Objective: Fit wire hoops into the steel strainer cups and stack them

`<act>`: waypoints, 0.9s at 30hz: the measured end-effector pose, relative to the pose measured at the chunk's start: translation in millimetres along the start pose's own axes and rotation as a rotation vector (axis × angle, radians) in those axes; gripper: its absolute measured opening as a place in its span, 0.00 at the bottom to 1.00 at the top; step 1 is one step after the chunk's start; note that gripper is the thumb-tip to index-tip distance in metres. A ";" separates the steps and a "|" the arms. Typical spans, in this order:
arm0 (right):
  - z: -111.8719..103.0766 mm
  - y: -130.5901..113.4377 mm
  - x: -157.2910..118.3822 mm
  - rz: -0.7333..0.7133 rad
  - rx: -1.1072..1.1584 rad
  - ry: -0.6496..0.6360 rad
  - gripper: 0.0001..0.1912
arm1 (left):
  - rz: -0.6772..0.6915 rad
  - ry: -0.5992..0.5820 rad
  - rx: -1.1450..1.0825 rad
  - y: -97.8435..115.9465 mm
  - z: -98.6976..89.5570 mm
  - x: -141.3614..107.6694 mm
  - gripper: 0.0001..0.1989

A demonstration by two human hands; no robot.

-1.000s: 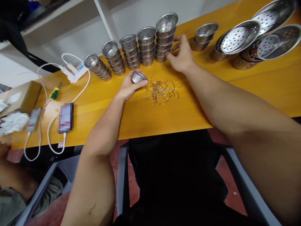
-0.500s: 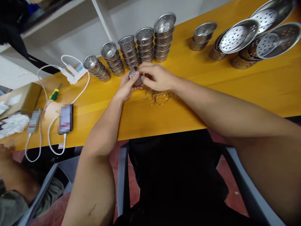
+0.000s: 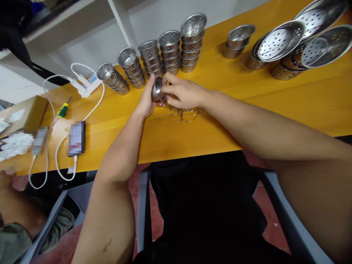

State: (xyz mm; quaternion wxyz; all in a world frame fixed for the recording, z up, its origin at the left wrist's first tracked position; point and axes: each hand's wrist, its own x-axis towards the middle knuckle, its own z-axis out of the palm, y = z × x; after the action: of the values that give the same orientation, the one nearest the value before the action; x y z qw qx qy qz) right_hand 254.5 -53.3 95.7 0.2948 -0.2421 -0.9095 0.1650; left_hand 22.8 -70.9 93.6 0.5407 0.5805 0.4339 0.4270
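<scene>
My left hand [image 3: 146, 99] is closed around a small perforated metal cup [image 3: 156, 89], its thumb along the cup's left side. A thin wire runs across the cup. At the cup's right side is my right hand [image 3: 181, 91], its fingers bent against the rim; whatever they pinch is hidden. Several thin curved wires [image 3: 187, 114] lie in a loose pile on the table just below my right hand. Behind my hands stand rows of stacked metal cups [image 3: 169, 51], with the tallest stack [image 3: 191, 44] at the right of that group.
More stacked cups [image 3: 236, 42] and large perforated bowls [image 3: 277, 41] stand at the right. On the left lie a screwdriver [image 3: 63, 110], a power strip [image 3: 89, 86], cables, a phone [image 3: 76, 138] and a cardboard box [image 3: 34, 113]. Another person's arm [image 3: 19, 205] is at lower left.
The cup has turned in my left hand and shows more of its side. My left thumb has moved up off its front, and my right fingers have shifted slightly and spread a little.
</scene>
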 end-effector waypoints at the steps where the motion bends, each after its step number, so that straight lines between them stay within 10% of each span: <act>1: -1.8 -0.1 -1.0 0.016 -0.024 -0.001 0.10 | -0.001 0.004 0.007 -0.6 -0.3 0.4 0.55; 27: -16.1 -12.5 4.2 0.057 -0.006 -0.022 0.19 | 0.038 -0.045 -0.005 2.1 -0.6 0.4 0.56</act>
State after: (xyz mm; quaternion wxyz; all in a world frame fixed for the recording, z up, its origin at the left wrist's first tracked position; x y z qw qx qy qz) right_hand 257.2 -58.8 115.6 0.2794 -0.2668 -0.9060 0.1731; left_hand 22.4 -70.4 95.8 0.5436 0.5968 0.4092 0.4253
